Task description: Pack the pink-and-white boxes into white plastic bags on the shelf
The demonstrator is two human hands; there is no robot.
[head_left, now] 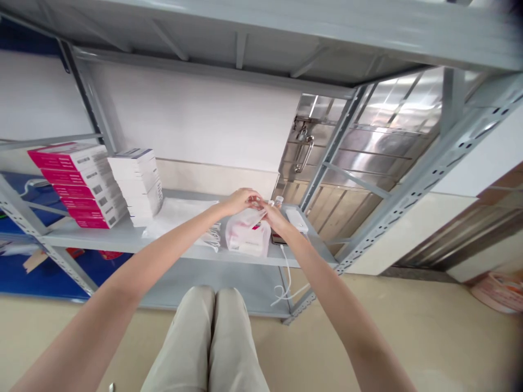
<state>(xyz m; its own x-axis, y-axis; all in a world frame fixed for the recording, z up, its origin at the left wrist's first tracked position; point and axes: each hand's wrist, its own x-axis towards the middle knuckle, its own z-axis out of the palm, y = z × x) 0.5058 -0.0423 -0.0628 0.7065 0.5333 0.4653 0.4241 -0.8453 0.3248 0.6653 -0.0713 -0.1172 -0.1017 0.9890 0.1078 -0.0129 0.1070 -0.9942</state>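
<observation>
A translucent plastic bag [241, 239] with a white and pink box inside stands on the grey shelf [180, 251]. My left hand [244, 200] and my right hand [275, 214] meet at the top of this bag, fingers curled and pinching its gathered upper part. Exactly how the fingertips hold the plastic is too small to make out. To the left lies a flat pile of white drawstring bags [180, 214], their cords [212, 238] hanging toward the shelf's front edge. Right of the bag, partly behind my right forearm, is a long white object [297, 220].
Stacks of pink-and-white boxes [84, 185] and white boxes [139, 185] stand on the shelf's left part. A white cable [286, 277] dangles over the front edge. Another shelf [241, 51] spans overhead; a metal upright [408, 185] rises at right.
</observation>
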